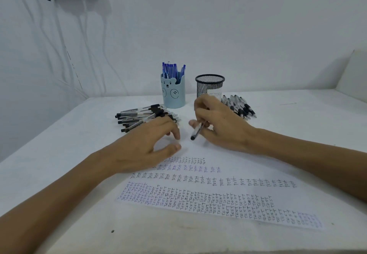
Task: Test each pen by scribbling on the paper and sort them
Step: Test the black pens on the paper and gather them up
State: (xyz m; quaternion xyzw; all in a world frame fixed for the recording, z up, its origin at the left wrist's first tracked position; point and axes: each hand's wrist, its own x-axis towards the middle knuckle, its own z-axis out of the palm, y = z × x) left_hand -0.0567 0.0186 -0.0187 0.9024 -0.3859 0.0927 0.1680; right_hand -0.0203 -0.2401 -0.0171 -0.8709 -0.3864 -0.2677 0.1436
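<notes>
My right hand (220,122) grips a black pen (196,131) above the upper part of the paper (228,162), the pen's black end pointing down toward me. My left hand (151,142) rests on the paper's left side with fingers loosely curved, holding nothing. Rows of handwritten "test" words cover the lower part of the sheet. A pile of black pens (139,115) lies just behind my left hand. A second pile of black pens (241,106) lies behind my right hand.
A light blue bear-faced cup (173,93) holds several blue pens (172,70). To its right stands a black mesh pen holder (209,86). Both stand at the back of the white table (69,154), near the wall. White cables hang at the upper left.
</notes>
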